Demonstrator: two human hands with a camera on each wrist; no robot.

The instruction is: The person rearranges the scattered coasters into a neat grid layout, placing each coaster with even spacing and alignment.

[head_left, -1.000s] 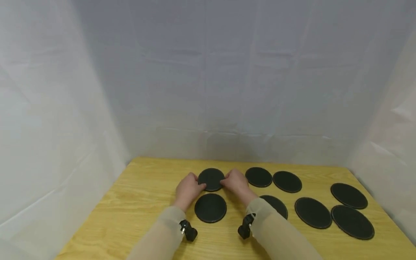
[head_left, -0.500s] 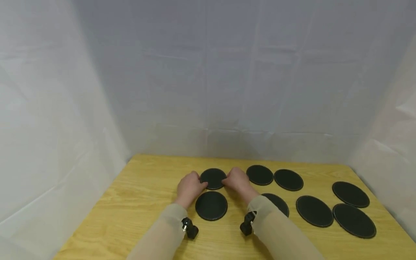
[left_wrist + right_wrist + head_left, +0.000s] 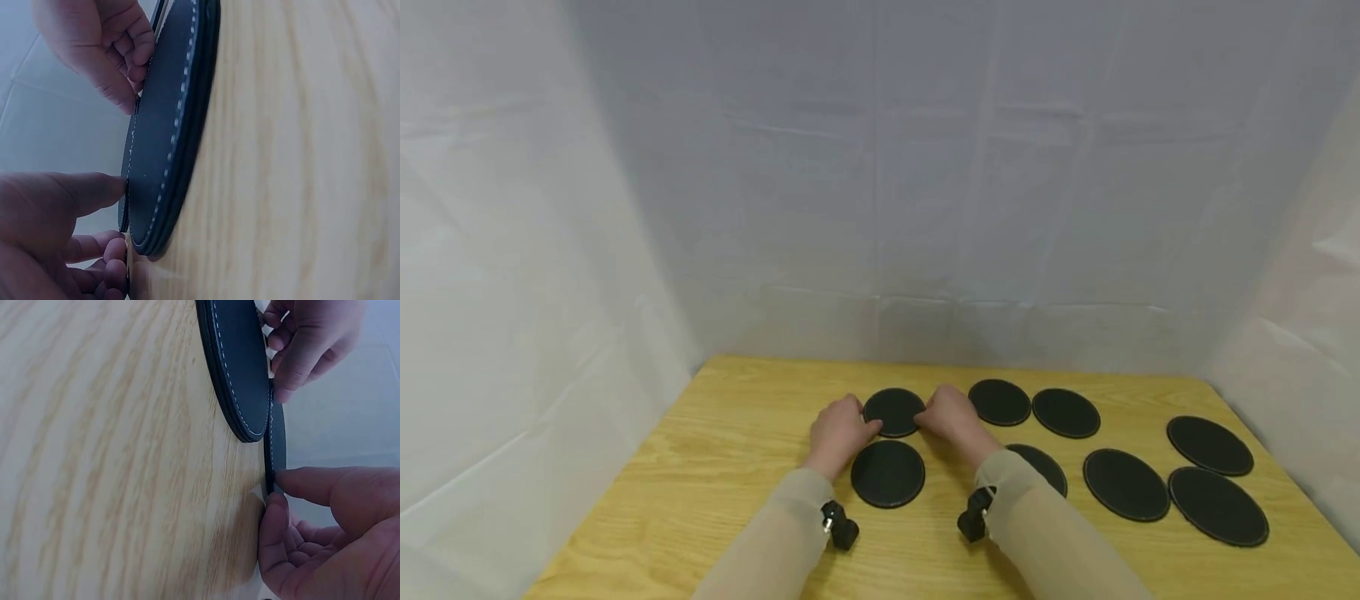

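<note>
Near the back of the wooden desk [image 3: 722, 467], a round black coaster [image 3: 892, 411] lies between the two hands. The left hand [image 3: 837, 432] pinches its left rim, thumb on top and fingers curled at the edge; the right hand [image 3: 949, 414] pinches the right rim the same way. In the right wrist view the thumb [image 3: 325, 484] sits on the thin edge of that coaster [image 3: 275, 440] with fingers tucked beneath, so the rim looks slightly raised off the wood. A second coaster [image 3: 887, 473] lies flat just in front, between the forearms, and shows white stitching round its edge in the left wrist view [image 3: 165, 125].

Judging by its thin, stitched, leather-like look, the coaster should be light and a little flexible, not fragile, with a matte surface that grips well. Lying flat it offers little to catch, so the rim is the place to take it, a fingertip worked under the edge. More coasters [image 3: 1126, 485] are spread to the right.
</note>
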